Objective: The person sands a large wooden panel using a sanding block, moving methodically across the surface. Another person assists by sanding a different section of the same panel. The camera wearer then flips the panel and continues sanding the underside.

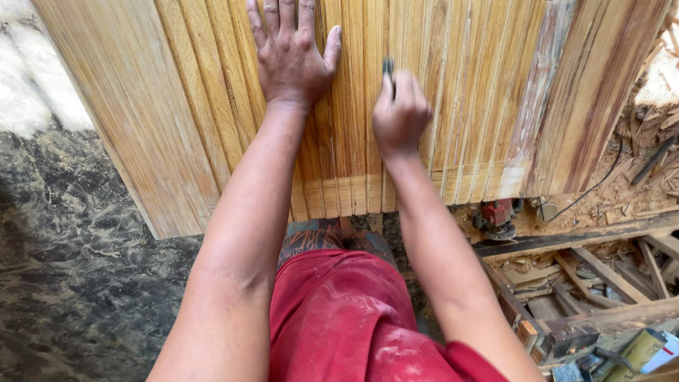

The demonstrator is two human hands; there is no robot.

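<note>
A large grooved wooden panel (177,106) of light oak-coloured slats lies in front of me. My left hand (290,53) rests flat on it, fingers spread, near the top middle. Just to its right, my right hand (399,110) is closed around a small dark tool (387,68) whose tip pokes out above the fist, right over one of the panel's grooves. What kind of tool it is cannot be made out. Both forearms reach forward over my red shorts (339,318).
Dark marbled floor (78,269) lies at the left. At the right are a red power tool (497,216) with a cable, wood scraps and shavings (647,141), a rough timber frame (587,276), and boxes (640,350) at the bottom right.
</note>
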